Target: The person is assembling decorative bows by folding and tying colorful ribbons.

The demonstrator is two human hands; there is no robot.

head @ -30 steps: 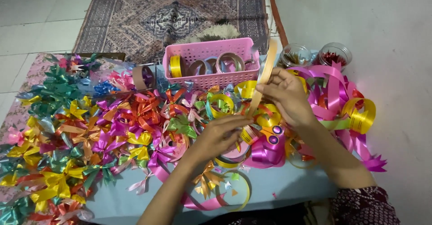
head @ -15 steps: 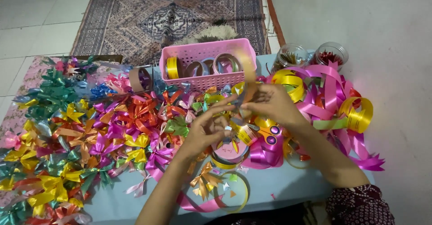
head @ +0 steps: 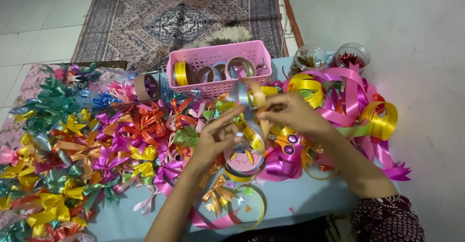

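**Ribbon strip in hand over the tabletop, large stock of bows already laid out**

A gold ribbon strip (head: 260, 107) is held above the middle of the tabletop (head: 310, 204), in front of the pink basket (head: 219, 67). The right hand (head: 290, 113) pinches its upper part between closed fingers; the left hand (head: 216, 136) grips the lower end, fingers curled narrow around it. The strip is looped but not yet a finished bow, by my judgement.

Done: a dense spread of finished bows (head: 87, 150) in yellow, orange, purple and green covers the left half. Left: loose pink and yellow ribbon coils (head: 348, 101) piled at the right, plus reels standing in the basket.

Below the hands lie scissors with purple and yellow handles (head: 286, 145) and small offcuts. Two clear jars (head: 329, 58) stand behind the coils. The tabletop is pale blue; beyond it a patterned rug (head: 179, 14) lies on a tiled floor, with a plain wall at right.
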